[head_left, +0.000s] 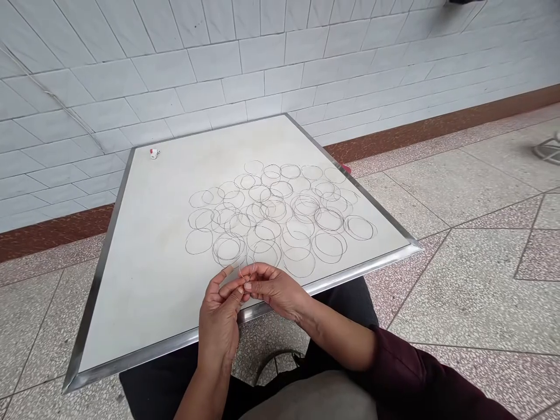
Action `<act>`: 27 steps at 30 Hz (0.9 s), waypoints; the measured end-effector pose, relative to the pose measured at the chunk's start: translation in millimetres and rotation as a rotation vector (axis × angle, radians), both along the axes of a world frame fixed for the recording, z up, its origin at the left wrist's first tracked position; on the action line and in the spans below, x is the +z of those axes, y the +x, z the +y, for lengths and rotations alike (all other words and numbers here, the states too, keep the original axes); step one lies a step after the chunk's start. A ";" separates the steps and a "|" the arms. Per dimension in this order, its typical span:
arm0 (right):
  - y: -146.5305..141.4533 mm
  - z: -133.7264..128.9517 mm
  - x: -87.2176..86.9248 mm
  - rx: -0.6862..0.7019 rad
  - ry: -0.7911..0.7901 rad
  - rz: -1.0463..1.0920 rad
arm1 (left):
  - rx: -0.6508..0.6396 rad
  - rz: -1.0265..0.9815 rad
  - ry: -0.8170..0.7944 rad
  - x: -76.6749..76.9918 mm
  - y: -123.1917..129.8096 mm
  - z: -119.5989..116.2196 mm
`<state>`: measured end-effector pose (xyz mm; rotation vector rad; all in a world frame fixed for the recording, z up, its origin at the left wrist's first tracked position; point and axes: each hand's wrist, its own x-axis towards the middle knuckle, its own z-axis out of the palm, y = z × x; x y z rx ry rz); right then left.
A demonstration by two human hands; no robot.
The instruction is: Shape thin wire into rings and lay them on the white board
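Both my hands meet above the near edge of the white table, fingertips pinched together around a thin wire loop point(247, 265). My left hand point(221, 306) grips it between thumb and fingers, and a band of tape seems wrapped on one fingertip. From the right, my right hand point(273, 287) pinches the same wire, its thumb touching the left fingertips. Just beyond the hands, many thin wire rings point(272, 232) lie flat and overlap across the middle and right of the tabletop.
The white table point(153, 233) has a metal rim. A small red and white object point(154, 153) lies near its far left corner. Behind stands a white tiled wall point(262, 55). My legs are under the near edge, and a round metal stand point(550, 150) is on the floor at right.
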<state>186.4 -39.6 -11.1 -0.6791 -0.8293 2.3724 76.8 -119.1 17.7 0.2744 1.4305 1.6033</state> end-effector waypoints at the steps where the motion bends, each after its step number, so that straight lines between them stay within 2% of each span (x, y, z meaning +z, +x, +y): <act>1: -0.5 -0.3 -0.2 -0.006 -0.010 -0.002 | 0.002 -0.019 -0.005 -1.0 -0.7 0.0; 7: 0.0 -0.3 0.0 0.017 -0.004 -0.009 | 0.003 -0.021 0.001 -2.0 0.3 -0.9; 18: -1.6 -2.0 -4.2 -0.020 0.142 -0.055 | 0.013 0.082 0.008 -1.1 1.7 -1.3; 27: -4.2 -4.4 -10.5 -0.061 0.230 -0.049 | 0.043 -0.089 0.001 -4.4 -1.7 0.3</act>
